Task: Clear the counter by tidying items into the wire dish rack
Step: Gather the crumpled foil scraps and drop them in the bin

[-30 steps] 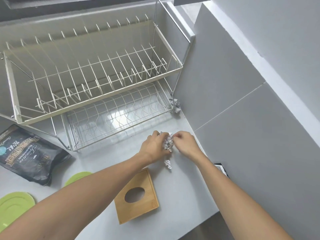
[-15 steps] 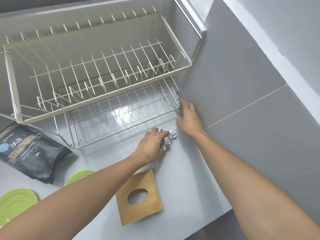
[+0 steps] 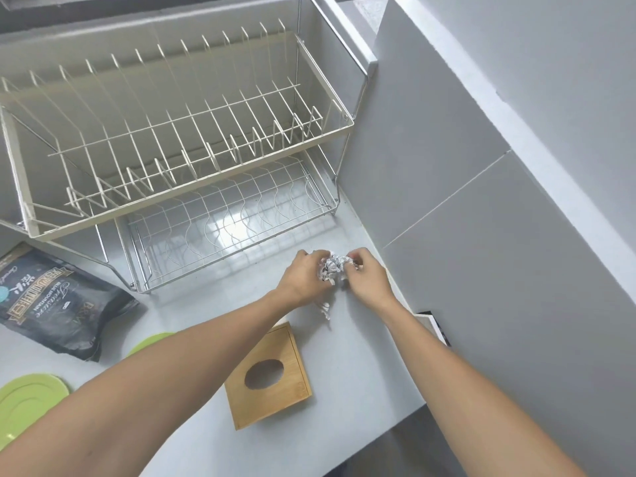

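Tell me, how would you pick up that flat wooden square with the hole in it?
The wooden square lies flat on the counter, so there's nothing to pinch from above. I'd probably hook a finger into its oval hole, or slide fingertips under the near edge by the counter's front and lift, thumb on top. Both hands, left and right, are busy with the foil ball.

Bare counter (image 3: pixel 220 297) lay open before the rack's lower tier (image 3: pixel 227 228) (its upper tier (image 3: pixel 179 132) overhung it); wall (image 3: pixel 447 208) blocked the right.
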